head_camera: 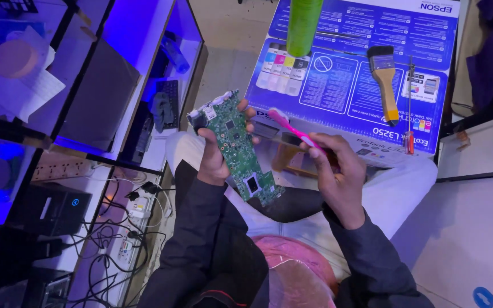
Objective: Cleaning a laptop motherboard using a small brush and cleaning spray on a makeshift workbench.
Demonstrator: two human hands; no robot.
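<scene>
My left hand (213, 159) grips a long green circuit board (238, 145) by its left edge, holding it tilted over my lap with the chips facing up. My right hand (335, 171) holds a pink toothbrush (292, 129), its head pointing up-left and close to the board's upper right edge. Whether the bristles touch the board I cannot tell. Both arms wear dark sleeves.
A blue printer box (366, 85) stands in front of my knees, with a wooden paintbrush (384, 77) and a thin red-handled screwdriver (411, 108) lying on it. A green cylinder (304, 24) hangs above the box. Glass shelves (87, 80), a power strip and tangled cables (109, 251) fill the left.
</scene>
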